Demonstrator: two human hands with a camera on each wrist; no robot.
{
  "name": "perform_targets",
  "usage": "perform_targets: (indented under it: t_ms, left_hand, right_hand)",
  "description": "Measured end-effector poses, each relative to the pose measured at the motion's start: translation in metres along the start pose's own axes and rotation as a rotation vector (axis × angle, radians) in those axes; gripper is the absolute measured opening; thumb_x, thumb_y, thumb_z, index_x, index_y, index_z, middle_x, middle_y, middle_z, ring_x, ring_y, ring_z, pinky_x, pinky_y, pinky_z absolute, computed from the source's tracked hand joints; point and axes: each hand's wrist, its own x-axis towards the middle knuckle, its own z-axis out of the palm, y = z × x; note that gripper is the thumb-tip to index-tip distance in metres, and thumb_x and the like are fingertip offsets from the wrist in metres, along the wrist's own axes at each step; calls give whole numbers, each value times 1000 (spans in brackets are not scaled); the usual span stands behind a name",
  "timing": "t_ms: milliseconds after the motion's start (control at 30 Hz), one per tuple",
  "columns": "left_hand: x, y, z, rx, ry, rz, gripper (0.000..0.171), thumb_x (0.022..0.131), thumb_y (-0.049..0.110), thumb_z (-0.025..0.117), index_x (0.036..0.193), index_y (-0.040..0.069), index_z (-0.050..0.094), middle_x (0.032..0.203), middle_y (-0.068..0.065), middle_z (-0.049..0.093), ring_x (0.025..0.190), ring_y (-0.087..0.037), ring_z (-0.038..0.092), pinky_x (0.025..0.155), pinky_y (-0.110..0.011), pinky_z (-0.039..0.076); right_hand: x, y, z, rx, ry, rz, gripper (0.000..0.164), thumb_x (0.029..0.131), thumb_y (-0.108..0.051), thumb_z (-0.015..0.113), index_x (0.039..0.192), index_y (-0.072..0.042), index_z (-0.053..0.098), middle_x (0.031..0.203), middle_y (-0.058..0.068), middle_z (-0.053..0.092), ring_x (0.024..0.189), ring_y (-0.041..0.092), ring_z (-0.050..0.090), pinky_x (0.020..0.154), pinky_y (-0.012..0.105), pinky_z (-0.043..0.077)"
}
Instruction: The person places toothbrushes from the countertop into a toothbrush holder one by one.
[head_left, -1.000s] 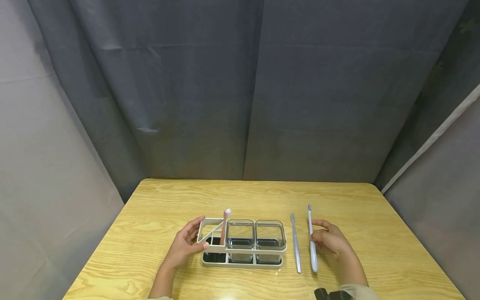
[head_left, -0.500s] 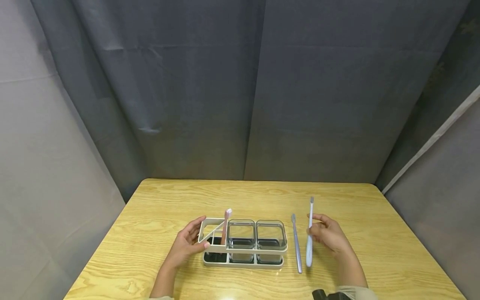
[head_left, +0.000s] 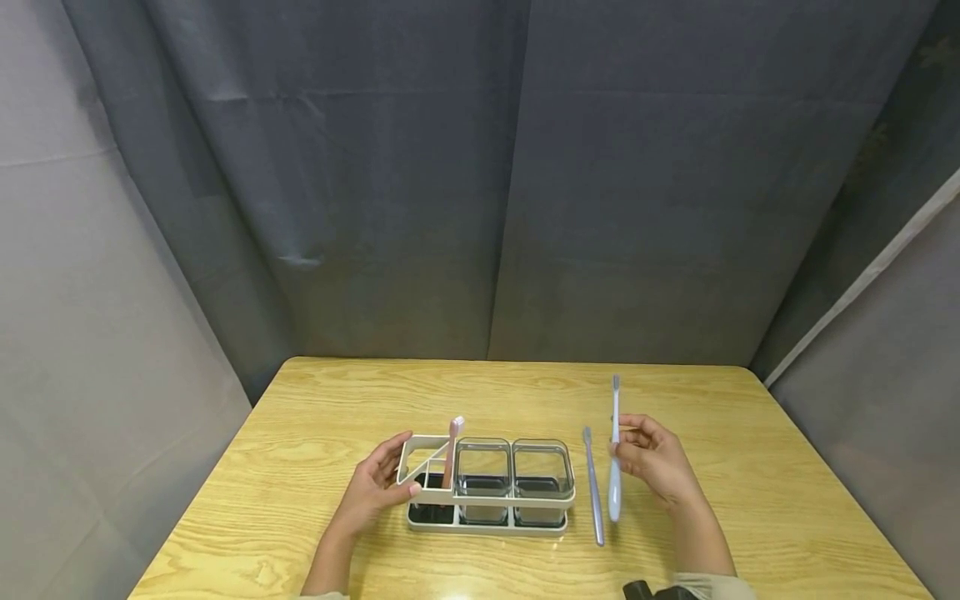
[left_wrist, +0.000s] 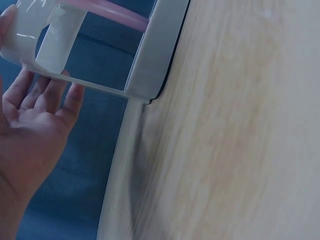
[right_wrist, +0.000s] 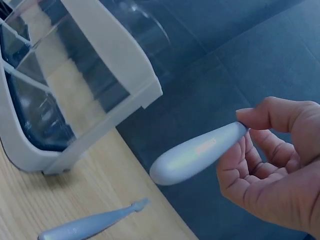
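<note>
My right hand (head_left: 654, 462) pinches a pale blue toothbrush (head_left: 615, 487) by the middle of its handle, bristle head pointing away; in the right wrist view the thick handle end (right_wrist: 195, 155) hangs above the table. My left hand (head_left: 371, 492) grips the left end of a cream toothbrush holder (head_left: 510, 503), thumb in front and fingers behind. A pink toothbrush (head_left: 450, 454) stands in the holder's divided left section, leaning slightly. Two clear square cups (head_left: 542, 471) fill its other sections. Between holder and right hand, a second blue toothbrush (head_left: 593, 492) lies on the table.
The wood-grain table (head_left: 360, 392) has rounded far corners. Grey curtains (head_left: 390, 208) hang close behind it and along both sides. A dark strap or device (head_left: 660, 592) shows at the right wrist, by the sleeve.
The right hand has raised the blue toothbrush off the table, moving it away from me and slightly left. The left hand and the holder have stayed in place.
</note>
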Motion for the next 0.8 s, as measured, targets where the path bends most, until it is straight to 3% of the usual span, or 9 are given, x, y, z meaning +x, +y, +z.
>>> perform_targets:
  t_ms: [400,800]
  left_hand:
    - [1,0,1,-1,-6,-13,76,73,-1,74,140,6,38,142,-16,38,130,-31,34,105,-43,25]
    - [0,0,-1,-2,-5,-7,75,74,-1,74,139,5,38,142,-17,37,129,-31,35,103,-35,29]
  right_hand:
    - [-7,-24,15,85,-14,-137,19,86,7,54,104,4,48,86,10,50,74,13,52,64,23,50]
    - [-7,-38,38,108,-47,-259,16,83,13,55,96,4,52,80,7,51,70,11,51,62,22,50]
